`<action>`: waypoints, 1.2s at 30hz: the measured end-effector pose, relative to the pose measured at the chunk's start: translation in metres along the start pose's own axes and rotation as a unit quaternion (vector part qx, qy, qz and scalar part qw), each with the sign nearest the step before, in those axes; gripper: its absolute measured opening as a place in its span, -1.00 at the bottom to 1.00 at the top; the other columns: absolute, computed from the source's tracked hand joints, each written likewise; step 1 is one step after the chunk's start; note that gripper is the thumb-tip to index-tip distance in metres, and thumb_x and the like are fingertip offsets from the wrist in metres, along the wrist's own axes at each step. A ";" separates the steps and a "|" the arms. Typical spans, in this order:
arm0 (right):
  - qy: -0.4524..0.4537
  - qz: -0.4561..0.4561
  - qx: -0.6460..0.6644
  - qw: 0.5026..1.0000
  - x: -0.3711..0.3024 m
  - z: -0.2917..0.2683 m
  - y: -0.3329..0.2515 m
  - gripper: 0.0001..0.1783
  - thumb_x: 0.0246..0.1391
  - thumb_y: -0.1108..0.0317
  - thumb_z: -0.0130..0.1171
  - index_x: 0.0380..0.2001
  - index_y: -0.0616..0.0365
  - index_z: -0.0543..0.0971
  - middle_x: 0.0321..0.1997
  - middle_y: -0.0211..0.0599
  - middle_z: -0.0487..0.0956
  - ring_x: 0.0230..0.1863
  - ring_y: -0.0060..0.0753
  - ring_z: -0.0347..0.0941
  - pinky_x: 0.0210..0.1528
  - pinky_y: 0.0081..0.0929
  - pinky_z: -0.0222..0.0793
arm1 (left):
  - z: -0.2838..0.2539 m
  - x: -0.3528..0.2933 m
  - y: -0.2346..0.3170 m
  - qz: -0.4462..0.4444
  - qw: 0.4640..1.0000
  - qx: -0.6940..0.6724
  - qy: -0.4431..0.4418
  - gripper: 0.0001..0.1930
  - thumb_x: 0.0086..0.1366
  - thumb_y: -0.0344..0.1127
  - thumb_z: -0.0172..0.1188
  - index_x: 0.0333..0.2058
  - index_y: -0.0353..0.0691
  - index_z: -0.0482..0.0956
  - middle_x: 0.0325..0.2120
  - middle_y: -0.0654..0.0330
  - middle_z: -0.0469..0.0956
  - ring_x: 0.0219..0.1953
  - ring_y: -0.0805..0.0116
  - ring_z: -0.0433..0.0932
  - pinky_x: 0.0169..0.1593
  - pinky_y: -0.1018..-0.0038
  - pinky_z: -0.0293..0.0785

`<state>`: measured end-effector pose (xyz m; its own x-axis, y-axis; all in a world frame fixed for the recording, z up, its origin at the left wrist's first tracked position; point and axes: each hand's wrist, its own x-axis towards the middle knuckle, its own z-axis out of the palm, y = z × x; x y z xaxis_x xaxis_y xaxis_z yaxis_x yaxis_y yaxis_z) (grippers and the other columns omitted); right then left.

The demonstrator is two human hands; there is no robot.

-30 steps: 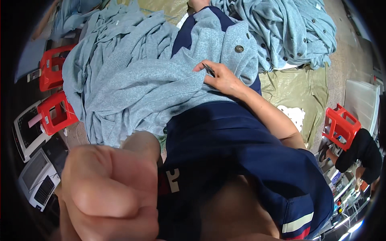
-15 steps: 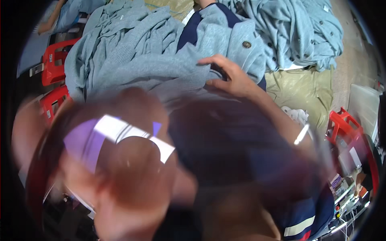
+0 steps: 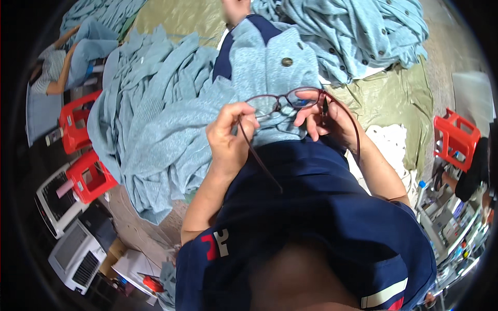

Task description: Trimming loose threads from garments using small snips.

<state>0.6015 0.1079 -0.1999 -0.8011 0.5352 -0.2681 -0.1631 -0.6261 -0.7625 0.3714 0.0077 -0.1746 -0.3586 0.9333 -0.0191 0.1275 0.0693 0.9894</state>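
A pair of dark red-framed eyeglasses [image 3: 280,97] is held up over my lap, its lenses toward the far side and its arms unfolded toward me. My left hand [image 3: 229,133] pinches the left corner of the frame near the hinge. At the opposite corner, my right hand [image 3: 334,123] has its fingers curled around the frame, some of them seen through and below the lens. A small dark piece shows by the right fingers; I cannot tell what it is. Beneath the glasses, light blue knit fabric [image 3: 259,59] with a dark brown button [image 3: 287,61] covers my leg.
Heaped light blue knit garments [image 3: 155,114] lie at the left, and a buttoned pile [image 3: 358,36] at the far right. Red stools [image 3: 83,122] stand left, another red stool [image 3: 456,139] right. Olive sheeting [image 3: 399,101] covers the floor. Another person [image 3: 54,67] sits far left.
The eyeglasses and my blurred left hand have moved down and away from close to the camera. My right hand has left the knit fabric and now grips the frame.
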 end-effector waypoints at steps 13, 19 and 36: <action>0.316 -0.074 -0.121 0.938 -0.067 -0.048 0.028 -0.66 0.28 0.38 0.10 0.09 0.21 0.43 -0.33 -0.32 0.56 -0.44 -0.61 0.42 -0.35 -0.63 0.38 | 0.064 -0.002 -0.017 -0.168 0.920 0.023 -0.352 -0.55 0.12 -0.81 -0.01 -0.05 -0.23 0.47 -0.59 0.32 0.51 -0.52 0.60 0.45 -0.41 0.65 0.34; 0.494 -0.112 0.112 0.855 -0.111 -0.136 0.107 -0.77 0.25 0.33 0.14 -0.15 0.29 0.53 -0.35 -0.25 0.60 -0.52 -0.68 0.39 -0.60 -0.74 0.14 | 0.032 0.017 -0.006 0.109 0.943 0.236 -0.207 -0.64 0.26 -0.57 0.10 0.05 -0.31 0.49 -0.41 0.22 0.59 -0.32 0.48 0.54 -0.16 0.54 0.43; 0.607 0.150 0.246 0.741 -0.126 -0.215 0.406 -0.81 0.18 0.31 0.15 -0.20 0.18 0.51 -0.34 -0.20 0.69 -0.52 -0.53 0.58 -0.79 -0.59 0.10 | 0.019 0.022 -0.020 0.165 0.796 0.513 -0.275 -0.78 0.37 -0.31 0.08 -0.15 -0.32 0.55 -0.13 0.05 0.56 -0.04 0.05 0.49 0.11 0.25 0.29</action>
<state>0.7597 -0.0915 -0.6028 0.2148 0.2590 -0.9417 -0.5116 -0.7915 -0.3344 0.3788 0.0333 -0.1980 0.2731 0.9543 -0.1215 0.9206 -0.2227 0.3208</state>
